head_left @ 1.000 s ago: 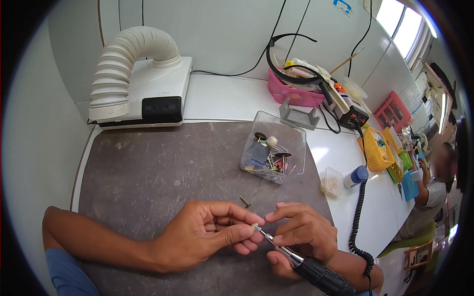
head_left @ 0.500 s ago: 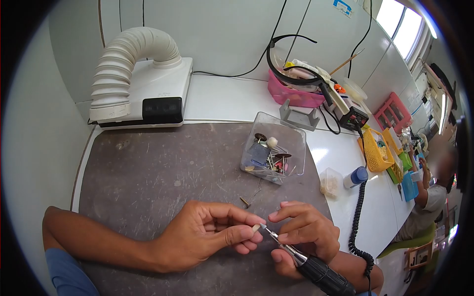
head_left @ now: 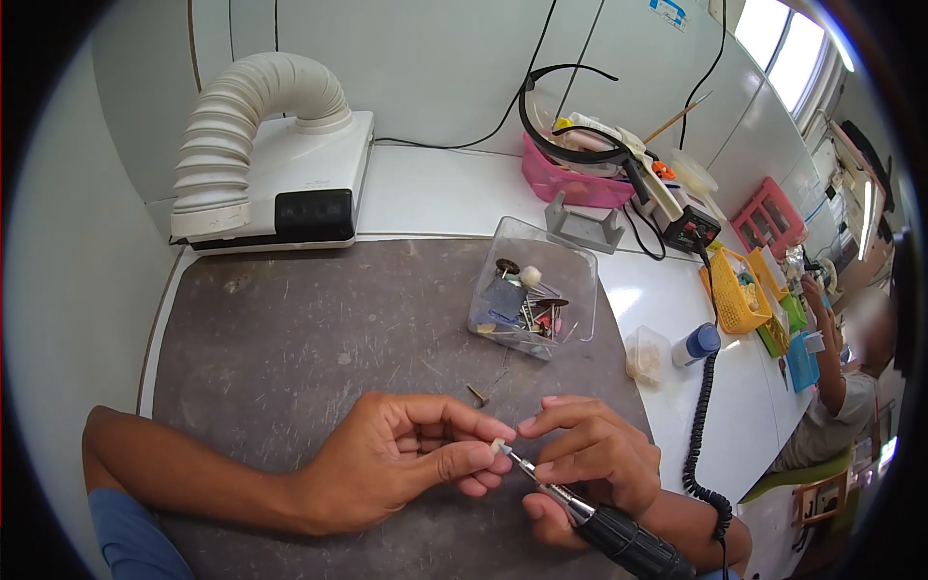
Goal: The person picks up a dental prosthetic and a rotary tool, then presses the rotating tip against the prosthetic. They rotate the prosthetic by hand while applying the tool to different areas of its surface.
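Between the thumb and fingers of my left hand [head_left: 416, 454] is a small pale piece [head_left: 497, 446]. My right hand [head_left: 599, 459] grips a handpiece [head_left: 628, 541] with a black body and silver neck. Its pointed grey tip [head_left: 507, 450] is at the pale piece, touching or nearly so. Both hands are over the brown mat [head_left: 290, 338]. A small brass-coloured bit [head_left: 478, 395] lies on the mat beyond the fingers. Behind it stands a clear box [head_left: 580, 335] holding several burs and discs.
A white unit [head_left: 333, 164] with a ribbed hose stands back left. Black glasses [head_left: 570, 153] rest on a pink basket [head_left: 561, 186]. A small tub [head_left: 645, 356], a blue-capped bottle [head_left: 698, 344], a coiled cord [head_left: 698, 435] and a yellow basket [head_left: 739, 300] are right. Another person [head_left: 836, 406] sits far right.
The pale piece has turned slightly in my left fingers, and my right hand with the handpiece has shifted a little left. The other person's arm has risen.
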`<state>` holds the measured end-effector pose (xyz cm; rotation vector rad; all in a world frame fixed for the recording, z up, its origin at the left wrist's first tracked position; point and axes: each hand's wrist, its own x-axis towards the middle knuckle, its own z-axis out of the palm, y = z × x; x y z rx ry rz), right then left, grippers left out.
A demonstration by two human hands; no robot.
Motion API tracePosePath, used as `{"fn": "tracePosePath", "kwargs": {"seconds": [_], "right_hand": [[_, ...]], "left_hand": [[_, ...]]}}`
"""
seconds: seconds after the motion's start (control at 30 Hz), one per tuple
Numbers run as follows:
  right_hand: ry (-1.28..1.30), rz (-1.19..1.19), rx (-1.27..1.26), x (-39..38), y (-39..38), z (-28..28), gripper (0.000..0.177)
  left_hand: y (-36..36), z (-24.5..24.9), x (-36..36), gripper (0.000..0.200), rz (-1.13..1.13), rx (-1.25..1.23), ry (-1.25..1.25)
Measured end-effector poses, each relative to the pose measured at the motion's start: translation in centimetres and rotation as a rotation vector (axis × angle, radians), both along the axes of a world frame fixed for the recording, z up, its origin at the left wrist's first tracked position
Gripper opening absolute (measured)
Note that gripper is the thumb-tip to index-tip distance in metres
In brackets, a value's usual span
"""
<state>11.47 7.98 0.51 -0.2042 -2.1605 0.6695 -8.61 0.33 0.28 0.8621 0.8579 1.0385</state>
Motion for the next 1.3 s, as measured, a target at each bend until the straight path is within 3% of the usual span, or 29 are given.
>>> {"fn": "tracePosePath", "kwargs": {"seconds": [1.3], "right_hand": [[-0.004, -0.015, 0.0, 0.07, 0.07, -0.01, 0.024]], "left_hand": [[-0.03, -0.14, -0.01, 0.025, -0.001, 0.026, -0.002]]}}
